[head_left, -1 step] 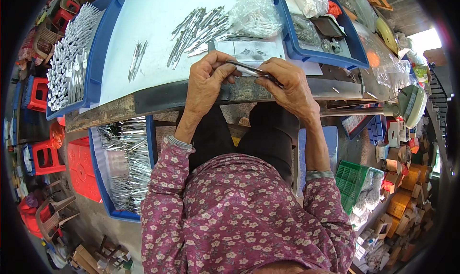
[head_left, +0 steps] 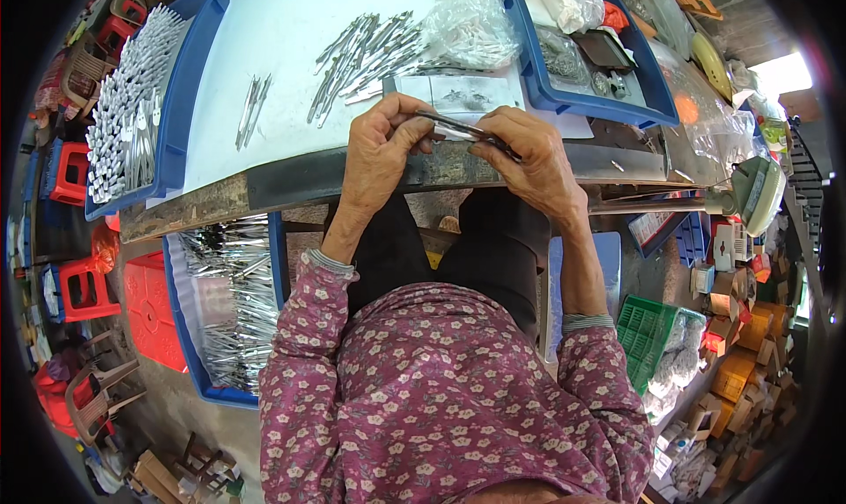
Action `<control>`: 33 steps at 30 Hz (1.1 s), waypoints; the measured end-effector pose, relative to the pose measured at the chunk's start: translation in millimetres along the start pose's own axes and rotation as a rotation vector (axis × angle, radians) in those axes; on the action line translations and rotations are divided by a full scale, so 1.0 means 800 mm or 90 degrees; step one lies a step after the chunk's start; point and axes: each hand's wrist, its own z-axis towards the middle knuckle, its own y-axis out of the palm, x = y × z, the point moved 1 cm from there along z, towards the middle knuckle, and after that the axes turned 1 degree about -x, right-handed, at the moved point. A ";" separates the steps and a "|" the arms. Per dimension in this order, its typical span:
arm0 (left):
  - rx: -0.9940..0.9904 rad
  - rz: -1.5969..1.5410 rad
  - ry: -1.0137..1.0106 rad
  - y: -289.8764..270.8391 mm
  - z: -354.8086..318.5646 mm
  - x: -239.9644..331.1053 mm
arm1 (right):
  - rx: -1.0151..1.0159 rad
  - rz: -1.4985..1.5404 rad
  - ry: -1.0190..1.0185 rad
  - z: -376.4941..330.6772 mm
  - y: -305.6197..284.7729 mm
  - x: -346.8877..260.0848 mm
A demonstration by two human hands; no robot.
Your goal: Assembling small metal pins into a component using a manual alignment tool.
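Above the table's near edge, a slim dark-and-silver metal piece (head_left: 455, 127) spans the gap between my two hands. Thumb and fingers of my left hand (head_left: 381, 147) pinch its left end. My right hand (head_left: 535, 158) closes round the other end, hiding much of it; whether this is one piece or two laid together I cannot tell. Just beyond my fingers lies a flat pale sheet or block (head_left: 467, 92) with dark marks. Farther off is a loose pile of thin silver metal pieces (head_left: 366, 59), and a smaller group of them (head_left: 254, 112) lies left of it.
A blue tray (head_left: 181, 125) at left holds many upright white-ended pieces. Another blue tray (head_left: 608, 107) at right holds bags and small parts, beside a clear plastic bag (head_left: 471, 30). Below the table's left side, a blue bin (head_left: 181, 328) holds silver pieces. A lamp (head_left: 758, 193) stands right.
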 end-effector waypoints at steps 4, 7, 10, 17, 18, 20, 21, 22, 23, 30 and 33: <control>0.004 0.020 0.005 0.000 -0.001 -0.001 | 0.010 0.009 -0.004 0.000 0.001 0.000; 0.004 0.018 0.003 -0.002 -0.001 -0.004 | 0.000 0.009 0.018 -0.001 0.004 0.002; 0.001 0.015 0.002 -0.002 -0.002 -0.005 | 0.000 0.009 0.017 -0.003 0.005 0.003; 0.009 -0.017 -0.003 -0.001 -0.003 -0.008 | 0.024 0.061 0.067 -0.003 0.009 0.002; 0.008 -0.017 -0.003 -0.001 -0.004 -0.008 | 0.026 0.067 0.074 -0.004 0.010 0.003; 0.007 -0.008 -0.004 -0.001 -0.004 -0.007 | 0.031 0.079 0.080 -0.005 0.011 0.003; 0.007 -0.008 -0.004 0.000 -0.004 -0.007 | 0.036 0.091 0.086 -0.006 0.012 0.003; 0.009 -0.013 -0.007 0.000 -0.005 -0.008 | 0.037 0.091 0.086 -0.006 0.011 0.002; 0.011 -0.017 -0.010 0.000 -0.005 -0.008 | 0.033 0.097 0.100 -0.006 0.011 0.000; 0.012 -0.036 -0.009 -0.004 -0.005 -0.014 | 0.042 0.100 0.107 -0.008 0.011 0.002; 0.010 -0.025 -0.017 -0.004 -0.005 -0.013 | 0.051 0.113 0.114 -0.008 0.011 0.001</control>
